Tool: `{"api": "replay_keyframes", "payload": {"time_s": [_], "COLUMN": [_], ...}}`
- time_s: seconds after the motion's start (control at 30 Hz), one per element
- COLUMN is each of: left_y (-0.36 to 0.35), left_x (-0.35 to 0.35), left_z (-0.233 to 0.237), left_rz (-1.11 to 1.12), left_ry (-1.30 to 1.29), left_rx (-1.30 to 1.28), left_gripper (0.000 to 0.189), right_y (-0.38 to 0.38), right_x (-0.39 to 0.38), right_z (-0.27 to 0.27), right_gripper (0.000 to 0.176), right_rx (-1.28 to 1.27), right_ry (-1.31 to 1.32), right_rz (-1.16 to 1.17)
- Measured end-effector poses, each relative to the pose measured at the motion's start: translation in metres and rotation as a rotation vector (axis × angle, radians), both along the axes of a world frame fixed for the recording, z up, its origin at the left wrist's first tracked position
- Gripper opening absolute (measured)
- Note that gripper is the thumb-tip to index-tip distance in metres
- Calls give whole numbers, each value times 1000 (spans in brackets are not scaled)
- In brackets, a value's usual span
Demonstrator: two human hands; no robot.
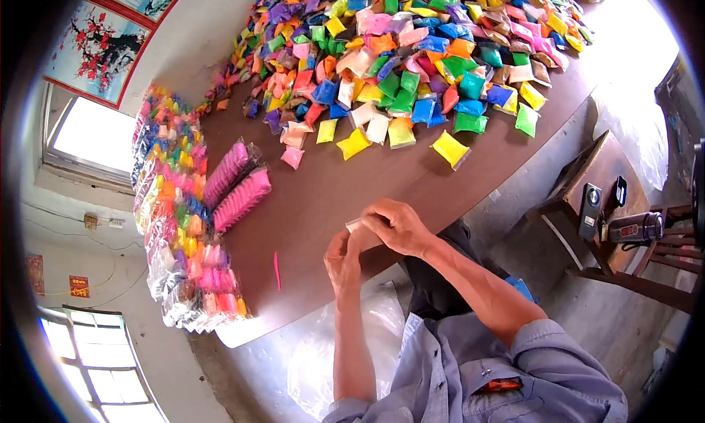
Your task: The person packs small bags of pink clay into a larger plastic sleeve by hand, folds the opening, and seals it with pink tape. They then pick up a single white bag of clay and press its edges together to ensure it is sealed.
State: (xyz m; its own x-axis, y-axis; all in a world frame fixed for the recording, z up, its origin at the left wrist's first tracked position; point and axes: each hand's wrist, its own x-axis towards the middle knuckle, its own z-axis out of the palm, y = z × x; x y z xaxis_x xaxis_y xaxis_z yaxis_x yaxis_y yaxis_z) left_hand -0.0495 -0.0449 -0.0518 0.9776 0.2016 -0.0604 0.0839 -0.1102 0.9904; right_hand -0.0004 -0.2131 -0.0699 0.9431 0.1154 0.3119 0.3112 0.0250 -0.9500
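Observation:
My left hand (344, 261) and my right hand (396, 228) meet over the near edge of a brown table (323, 195). Together they pinch a small pale clear plastic bag (355, 222); its contents are hidden by my fingers. Beyond my hands a big heap of small coloured packets (411, 48) covers the far part of the table, with a loose yellow packet (449, 148) closest on the right. A thin pink stick (277, 270) lies on the table left of my left hand.
Two wrapped stacks of pink packets (235, 186) lie to the left, beside clear bags filled with rows of mixed-colour packets (180, 225). A large clear plastic bag (374, 342) sits by my lap. A wooden stool (587, 203) on the right carries a phone and a flask (635, 228).

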Motion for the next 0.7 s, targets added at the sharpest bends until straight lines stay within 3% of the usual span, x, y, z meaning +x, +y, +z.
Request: {"api": "replay_keyframes", "payload": {"time_s": [0.1, 0.3, 0.47, 0.7], "left_y": [3, 8, -4, 10], "left_x": [0, 1, -1, 0], "left_z": [-9, -8, 7, -14], "left_rz": [89, 45, 100, 74], "left_ry": [-3, 38, 6, -47], "left_rx": [-62, 99, -101, -139], "left_gripper": [24, 23, 20, 17], "right_y": [1, 0, 3, 3], "right_x": [-3, -5, -5, -6], "right_z": [3, 5, -1, 1], "right_gripper": [11, 11, 7, 8], "right_rx": [-10, -51, -68, -96], "right_ry": [-10, -4, -73, -82], "right_rz": [5, 30, -11, 9]}}
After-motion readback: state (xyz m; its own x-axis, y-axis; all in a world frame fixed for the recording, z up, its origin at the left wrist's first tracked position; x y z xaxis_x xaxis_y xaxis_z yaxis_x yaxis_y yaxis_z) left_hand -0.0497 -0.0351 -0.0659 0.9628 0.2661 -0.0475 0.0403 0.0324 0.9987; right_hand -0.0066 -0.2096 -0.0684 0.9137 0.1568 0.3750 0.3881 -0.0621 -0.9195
